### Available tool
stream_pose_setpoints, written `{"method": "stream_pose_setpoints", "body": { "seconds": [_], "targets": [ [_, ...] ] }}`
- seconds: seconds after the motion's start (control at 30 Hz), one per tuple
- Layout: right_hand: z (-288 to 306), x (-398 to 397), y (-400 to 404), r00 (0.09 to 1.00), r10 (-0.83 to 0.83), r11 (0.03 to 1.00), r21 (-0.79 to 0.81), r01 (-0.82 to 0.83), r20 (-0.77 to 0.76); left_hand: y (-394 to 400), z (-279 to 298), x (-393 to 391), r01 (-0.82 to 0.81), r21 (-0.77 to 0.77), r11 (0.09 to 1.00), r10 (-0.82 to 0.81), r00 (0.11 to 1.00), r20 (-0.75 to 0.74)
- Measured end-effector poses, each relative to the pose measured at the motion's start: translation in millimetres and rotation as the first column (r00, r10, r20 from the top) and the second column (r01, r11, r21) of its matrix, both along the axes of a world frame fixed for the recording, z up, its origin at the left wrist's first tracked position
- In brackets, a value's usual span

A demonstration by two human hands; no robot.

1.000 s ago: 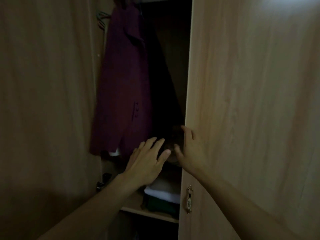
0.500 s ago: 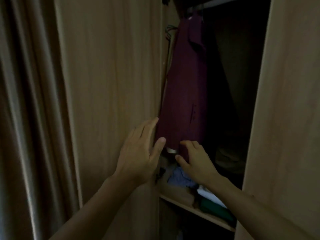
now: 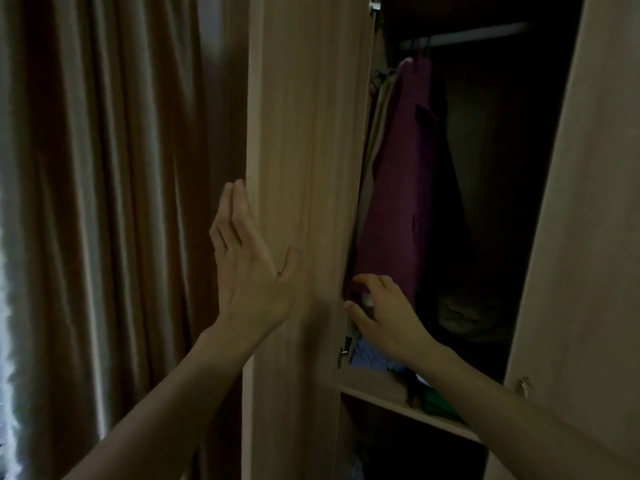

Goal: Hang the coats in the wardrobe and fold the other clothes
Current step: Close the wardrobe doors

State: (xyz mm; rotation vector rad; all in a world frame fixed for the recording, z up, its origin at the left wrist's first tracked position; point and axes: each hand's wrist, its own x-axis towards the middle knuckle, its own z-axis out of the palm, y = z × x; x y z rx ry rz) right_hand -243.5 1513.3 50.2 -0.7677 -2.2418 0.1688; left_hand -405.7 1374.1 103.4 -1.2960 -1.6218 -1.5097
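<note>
Hanging in long folds, a brown curtain (image 3: pixel 104 202) is seen at the far left, from 9 o'clock up to 11 o'clock. Next to it, the left wardrobe door (image 3: pixel 311 168) is seen standing open, with its thin edge turned to the camera. The left hand (image 3: pixel 249 268) is held up flat at the middle of the view, with its fingers straight and close together, right at the outer edge of that door; nothing is held in it. Whether the door is truly touched cannot be told. Inside the wardrobe, a purple coat (image 3: pixel 398 202) is seen hanging from the rail (image 3: pixel 467 34) at 1 o'clock, just beside the left door. The bottom of the coat is reached by the right hand (image 3: pixel 384 310), just right of the middle. Its fingers are curled at the hem, but whether the cloth is really pinched cannot be told. Under that hand, at 5 o'clock, a shelf (image 3: pixel 374 382) is seen with blue cloth (image 3: pixel 374 355) and green cloth (image 3: pixel 440 403) on it. At the far right, at 3 o'clock, the right wardrobe door (image 3: pixel 588 237) is seen.
</note>
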Motion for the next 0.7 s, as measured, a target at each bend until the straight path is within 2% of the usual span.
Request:
{"method": "stream_pose_setpoints", "body": {
  "seconds": [0.1,0.23,0.43,0.7],
  "targets": [
    [0,10,-9,0.999,-0.053,0.999,-0.008,0.052,-0.013,7,-1,-1,0.218,-0.049,0.975,-0.205,0.959,0.198],
    [1,31,-13,0.992,-0.127,0.992,0.001,0.127,0.011,3,-1,12,0.27,0.058,0.961,-0.276,0.924,0.265],
    [-1,58,-9,0.985,-0.169,0.984,-0.057,0.166,-0.04,7,-5,31,0.33,0.083,0.94,-0.339,0.93,0.145],
    [-2,104,7,0.977,-0.203,0.979,-0.053,0.199,-0.073,35,-13,84,0.491,0.104,0.865,-0.497,0.867,0.038]
  ]
}}
